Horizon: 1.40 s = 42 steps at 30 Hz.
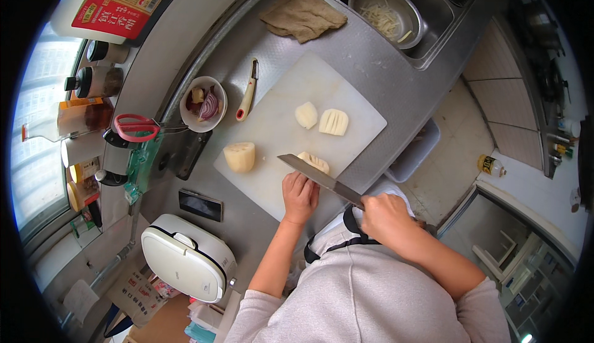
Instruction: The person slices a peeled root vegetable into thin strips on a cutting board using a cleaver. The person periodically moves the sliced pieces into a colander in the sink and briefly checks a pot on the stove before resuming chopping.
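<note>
My right hand [384, 215] grips the handle of a kitchen knife [325, 179]. The blade lies across the near side of a piece of peeled lotus root [315, 161] on the white cutting board [343, 83]. My left hand [300, 192] is bent with its fingertips against the blade's near side; whether it also touches the root is hidden. Farther up the board rest a pale peeled piece [306, 115] and a lotus root piece with long grooves [333, 122]. A thick cut lotus root chunk [240, 157] sits at the board's left.
Left of the board are a peeler [248, 90], a bowl with red onion [184, 119], a phone [201, 205] and a rice cooker [185, 259]. Beyond it lie a brown cloth [304, 16] and the sink, which holds a metal bowl [410, 41] of pale strips.
</note>
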Each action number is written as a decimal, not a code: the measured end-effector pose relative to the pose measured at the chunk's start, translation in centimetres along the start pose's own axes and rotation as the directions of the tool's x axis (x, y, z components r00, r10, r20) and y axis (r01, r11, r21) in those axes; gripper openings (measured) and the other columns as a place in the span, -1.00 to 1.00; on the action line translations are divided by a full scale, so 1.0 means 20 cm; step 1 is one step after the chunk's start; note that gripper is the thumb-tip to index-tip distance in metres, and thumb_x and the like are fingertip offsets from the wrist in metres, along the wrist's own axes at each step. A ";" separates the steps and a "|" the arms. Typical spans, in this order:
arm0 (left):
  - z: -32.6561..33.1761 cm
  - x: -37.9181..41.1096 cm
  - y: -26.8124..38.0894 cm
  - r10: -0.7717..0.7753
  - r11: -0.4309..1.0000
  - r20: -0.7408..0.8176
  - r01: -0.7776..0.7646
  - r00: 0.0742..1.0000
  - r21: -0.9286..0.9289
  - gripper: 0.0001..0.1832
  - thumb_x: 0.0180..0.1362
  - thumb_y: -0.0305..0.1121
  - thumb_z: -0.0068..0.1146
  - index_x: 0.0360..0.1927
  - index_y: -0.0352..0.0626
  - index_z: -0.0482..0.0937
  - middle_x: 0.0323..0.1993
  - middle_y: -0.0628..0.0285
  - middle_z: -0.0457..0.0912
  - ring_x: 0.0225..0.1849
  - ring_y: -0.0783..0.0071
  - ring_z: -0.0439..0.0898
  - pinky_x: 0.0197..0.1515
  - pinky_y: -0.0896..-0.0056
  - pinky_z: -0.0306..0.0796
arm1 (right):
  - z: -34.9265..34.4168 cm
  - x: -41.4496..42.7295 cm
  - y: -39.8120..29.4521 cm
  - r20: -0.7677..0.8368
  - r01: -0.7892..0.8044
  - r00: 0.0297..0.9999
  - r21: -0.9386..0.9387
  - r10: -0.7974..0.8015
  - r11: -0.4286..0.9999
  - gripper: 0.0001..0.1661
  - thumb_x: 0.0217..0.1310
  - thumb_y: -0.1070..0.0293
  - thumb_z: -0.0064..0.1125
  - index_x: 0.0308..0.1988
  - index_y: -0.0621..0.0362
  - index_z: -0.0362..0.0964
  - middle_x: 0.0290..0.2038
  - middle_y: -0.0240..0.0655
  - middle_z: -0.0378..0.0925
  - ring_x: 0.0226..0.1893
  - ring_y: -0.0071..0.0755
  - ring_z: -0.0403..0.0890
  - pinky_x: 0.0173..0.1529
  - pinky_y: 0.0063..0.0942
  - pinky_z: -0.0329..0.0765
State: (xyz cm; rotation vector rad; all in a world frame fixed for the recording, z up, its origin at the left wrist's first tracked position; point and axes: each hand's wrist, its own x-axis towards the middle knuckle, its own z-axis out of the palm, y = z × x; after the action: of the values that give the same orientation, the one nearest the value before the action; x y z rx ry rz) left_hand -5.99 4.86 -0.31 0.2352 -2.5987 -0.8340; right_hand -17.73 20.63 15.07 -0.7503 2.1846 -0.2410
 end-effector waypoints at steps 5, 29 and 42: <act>0.02 0.00 0.00 -0.003 1.000 -0.046 0.002 0.999 -0.012 -0.70 -0.19 -0.53 0.30 -0.29 -0.22 0.54 -0.16 0.17 0.55 -0.07 0.14 0.49 -0.10 0.10 0.34 | 0.00 0.08 -0.03 0.019 -0.011 1.000 -0.004 0.011 1.000 -0.84 -0.15 0.51 0.06 -0.50 0.33 0.56 -0.59 0.12 0.53 -0.52 0.13 0.62 -0.35 -0.09 0.57; -0.18 0.13 0.12 -0.050 0.999 -0.143 0.047 0.988 -0.024 -0.72 -0.16 -0.56 0.27 -0.30 -0.11 0.55 -0.18 0.22 0.54 -0.07 0.14 0.49 -0.05 0.18 0.31 | 0.30 0.38 0.08 -0.251 0.154 0.957 0.020 -0.145 0.988 -0.87 -0.13 0.51 0.06 -0.45 0.25 0.49 -0.61 0.04 0.53 -0.54 0.09 0.62 -0.40 -0.08 0.55; -0.24 0.61 0.13 -0.033 0.995 0.654 -0.039 0.756 0.095 -0.60 0.22 -0.22 -0.26 -0.24 -0.19 0.64 -0.06 0.16 0.63 0.01 0.21 0.54 0.09 0.20 0.31 | 0.16 0.36 0.17 -0.408 0.216 0.869 -0.200 -0.282 0.956 -0.92 -0.18 0.53 0.09 -0.50 0.25 0.45 -0.64 -0.03 0.54 -0.56 -0.02 0.64 -0.45 -0.19 0.55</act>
State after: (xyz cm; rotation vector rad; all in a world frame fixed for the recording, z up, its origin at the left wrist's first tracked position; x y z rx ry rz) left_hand -15.19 1.12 8.73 -0.0576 -3.3052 -0.9010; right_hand -20.43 19.35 7.08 -1.1594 2.5409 -0.4138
